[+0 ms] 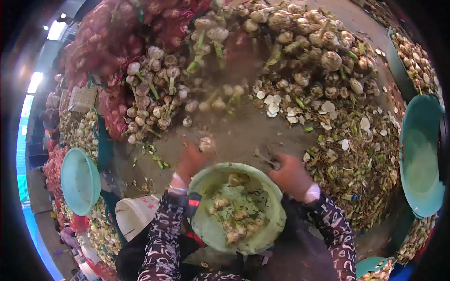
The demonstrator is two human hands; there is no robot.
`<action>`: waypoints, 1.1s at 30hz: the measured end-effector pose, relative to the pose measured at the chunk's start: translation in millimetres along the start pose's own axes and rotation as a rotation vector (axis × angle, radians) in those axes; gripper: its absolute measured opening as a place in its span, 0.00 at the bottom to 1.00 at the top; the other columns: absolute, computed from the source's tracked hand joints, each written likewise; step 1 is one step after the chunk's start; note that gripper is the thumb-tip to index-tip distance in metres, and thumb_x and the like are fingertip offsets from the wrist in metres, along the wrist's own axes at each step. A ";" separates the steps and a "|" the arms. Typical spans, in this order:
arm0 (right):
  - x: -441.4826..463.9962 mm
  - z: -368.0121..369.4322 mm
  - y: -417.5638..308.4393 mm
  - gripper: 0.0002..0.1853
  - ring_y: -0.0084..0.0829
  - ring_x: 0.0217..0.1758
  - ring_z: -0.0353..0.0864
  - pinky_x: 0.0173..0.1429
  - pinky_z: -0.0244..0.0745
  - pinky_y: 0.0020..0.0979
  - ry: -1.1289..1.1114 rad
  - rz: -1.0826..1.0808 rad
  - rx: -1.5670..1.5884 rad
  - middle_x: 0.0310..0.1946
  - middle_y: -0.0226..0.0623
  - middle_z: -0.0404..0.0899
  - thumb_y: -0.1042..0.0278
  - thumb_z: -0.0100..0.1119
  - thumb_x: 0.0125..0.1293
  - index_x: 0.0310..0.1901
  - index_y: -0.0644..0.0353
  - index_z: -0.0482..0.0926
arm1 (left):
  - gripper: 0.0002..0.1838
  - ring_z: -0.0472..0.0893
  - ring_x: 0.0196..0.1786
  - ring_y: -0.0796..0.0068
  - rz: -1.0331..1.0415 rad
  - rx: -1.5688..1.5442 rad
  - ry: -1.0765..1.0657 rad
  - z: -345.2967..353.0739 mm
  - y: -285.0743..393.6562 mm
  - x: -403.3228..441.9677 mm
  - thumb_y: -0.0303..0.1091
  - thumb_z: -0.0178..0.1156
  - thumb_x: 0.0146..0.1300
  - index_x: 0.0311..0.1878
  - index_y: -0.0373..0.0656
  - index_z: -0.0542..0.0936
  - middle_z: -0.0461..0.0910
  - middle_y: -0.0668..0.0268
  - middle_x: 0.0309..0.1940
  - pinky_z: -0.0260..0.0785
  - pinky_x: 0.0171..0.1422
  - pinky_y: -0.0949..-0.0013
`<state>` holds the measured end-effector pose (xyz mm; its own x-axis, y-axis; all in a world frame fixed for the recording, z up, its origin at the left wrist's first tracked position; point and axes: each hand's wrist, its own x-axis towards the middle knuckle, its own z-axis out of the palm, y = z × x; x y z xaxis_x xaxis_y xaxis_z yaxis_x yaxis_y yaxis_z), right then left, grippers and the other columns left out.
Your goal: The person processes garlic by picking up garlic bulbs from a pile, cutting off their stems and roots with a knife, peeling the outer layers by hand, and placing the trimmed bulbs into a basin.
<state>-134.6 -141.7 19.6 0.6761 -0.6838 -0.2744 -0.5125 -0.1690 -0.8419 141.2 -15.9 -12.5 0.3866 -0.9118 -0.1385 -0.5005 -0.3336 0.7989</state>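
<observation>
While your left hand (pixel 189 163) holds a bulb (pixel 206 144) in bent fingers, right hand (pixel 291 175) curled round a blurred tool (pixel 275 164), basin (pixel 274 213) between your forearms

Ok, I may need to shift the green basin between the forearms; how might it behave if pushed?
The green basin looks like thin-walled plastic, so it may flex slightly. Holding only a loose scatter of garlic, it is probably fairly light. Those lumpy pieces could shift or roll if it tilts.

Garlic bulb (pixel 206 144) in left grip (pixel 191 160)
</observation>
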 end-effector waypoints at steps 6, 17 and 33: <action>-6.2 -5.8 -35.9 0.14 0.46 0.30 0.78 0.37 0.72 0.42 -0.084 -0.213 -0.294 0.25 0.45 0.78 0.57 0.59 0.50 0.33 0.57 0.75 | 0.27 0.72 0.52 0.64 -0.414 -1.637 -0.450 48.8 66.7 -26.3 0.43 0.60 0.56 0.57 0.43 0.67 0.71 0.59 0.52 0.64 0.59 0.65; 7.7 -28.0 89.5 0.27 0.50 0.37 0.78 0.38 0.74 0.42 -0.006 0.346 -0.331 0.32 0.53 0.77 0.42 0.55 0.52 0.35 0.63 0.78 | 0.28 0.72 0.47 0.73 0.174 -0.358 -0.255 66.2 137.9 -58.4 0.34 0.69 0.45 0.49 0.40 0.69 0.72 0.64 0.43 0.65 0.55 0.68; -19.4 -26.7 0.5 0.17 0.47 0.40 0.78 0.42 0.73 0.39 0.550 -0.111 0.447 0.32 0.50 0.78 0.55 0.58 0.52 0.36 0.62 0.79 | 0.10 0.73 0.34 0.67 -0.268 -1.559 0.367 125.7 115.9 -43.0 0.39 0.54 0.57 0.29 0.43 0.72 0.72 0.67 0.27 0.68 0.47 0.62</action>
<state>-162.1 -147.5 36.9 0.2863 -0.9581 -0.0015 -0.1111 -0.0317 -0.9933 -30.8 -45.4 12.4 0.5969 -0.6913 -0.4072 0.7484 0.2969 0.5931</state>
